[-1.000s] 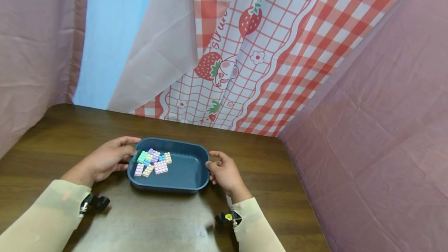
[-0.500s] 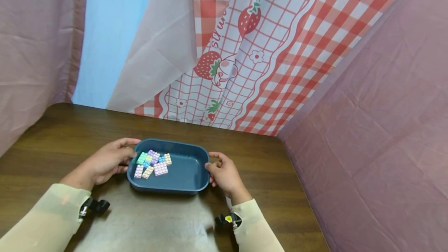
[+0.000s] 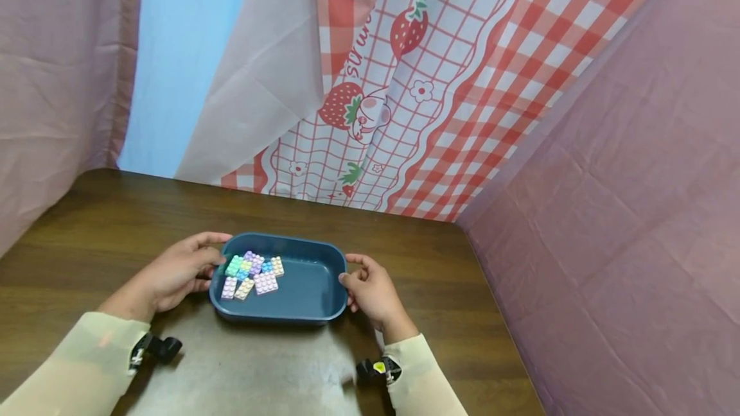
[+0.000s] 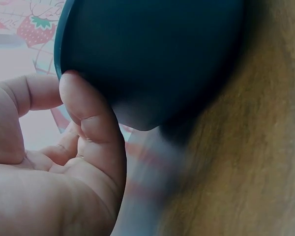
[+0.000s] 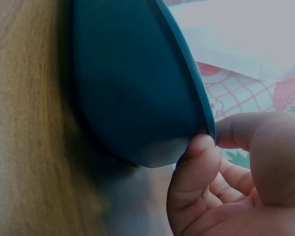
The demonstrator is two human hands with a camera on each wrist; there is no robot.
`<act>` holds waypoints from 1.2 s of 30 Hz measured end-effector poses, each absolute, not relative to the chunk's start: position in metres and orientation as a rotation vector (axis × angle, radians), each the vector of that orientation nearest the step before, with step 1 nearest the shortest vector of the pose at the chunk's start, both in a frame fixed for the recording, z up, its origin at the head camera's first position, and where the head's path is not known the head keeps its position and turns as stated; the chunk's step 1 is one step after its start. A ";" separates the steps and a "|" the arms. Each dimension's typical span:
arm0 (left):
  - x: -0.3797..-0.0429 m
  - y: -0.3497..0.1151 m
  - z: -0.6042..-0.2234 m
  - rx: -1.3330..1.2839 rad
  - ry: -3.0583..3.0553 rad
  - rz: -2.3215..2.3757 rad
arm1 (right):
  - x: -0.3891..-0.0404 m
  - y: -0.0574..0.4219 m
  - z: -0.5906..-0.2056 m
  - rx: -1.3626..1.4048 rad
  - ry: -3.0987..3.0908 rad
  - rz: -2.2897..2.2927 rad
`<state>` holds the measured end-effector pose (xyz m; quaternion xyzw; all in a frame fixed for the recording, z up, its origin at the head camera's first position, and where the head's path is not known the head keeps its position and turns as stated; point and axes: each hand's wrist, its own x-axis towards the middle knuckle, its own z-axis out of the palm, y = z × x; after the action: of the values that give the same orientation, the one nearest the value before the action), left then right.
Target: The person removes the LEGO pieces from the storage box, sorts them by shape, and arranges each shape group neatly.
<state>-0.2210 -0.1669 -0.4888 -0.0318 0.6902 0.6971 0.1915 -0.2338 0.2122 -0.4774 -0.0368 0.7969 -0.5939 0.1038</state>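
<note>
Two mauve cloths frame the view: the right-hand mauve cloth (image 3: 613, 198) runs along the surface's right edge, and the left-hand mauve cloth (image 3: 46, 76) hangs at its far left corner. Behind the far edge hangs a red-and-white strawberry-print gingham cloth (image 3: 462, 101), with a pale grey cloth panel (image 3: 263, 76) and a light blue panel (image 3: 185, 50) to its left. The surface (image 3: 451, 300) is brown wood grain, with a pale glare in front of the tray. Over it reach a cream left sleeve (image 3: 75, 364) and a cream right sleeve (image 3: 428, 377).

The dark blue rounded rectangular tray (image 3: 312, 284) is near the middle of the surface, its long side facing the far edge; I cannot tell whether its base touches down. The left hand (image 3: 176, 273) pinches the tray's left end between thumb and fingers, and the right hand (image 3: 372, 291) pinches the right end likewise. A small black device sits at each cuff. The tray's walls hide its contents from both wrist views.

Pastel studded toy bricks gather in the tray's left half: a wide pale pink brick (image 3: 266, 283) nearest the middle, purple and green ones toward the far side, then cream, narrower pale pink, blue and yellow pieces; whether some interlock is unclear.
</note>
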 end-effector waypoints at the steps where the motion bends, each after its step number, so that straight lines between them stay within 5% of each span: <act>1: -0.220 -0.167 -0.489 -0.089 1.939 1.958 | -0.233 0.212 -0.478 -0.111 2.351 -1.750; 36: -0.199 -0.161 -0.497 -0.065 1.877 2.038 | -0.205 0.215 -0.483 -0.123 2.481 -1.663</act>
<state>-0.1989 -0.1613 -0.4974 -0.0229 0.6657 0.7228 0.1841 -0.2054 0.2154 -0.4833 -0.0410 0.8275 -0.5548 0.0760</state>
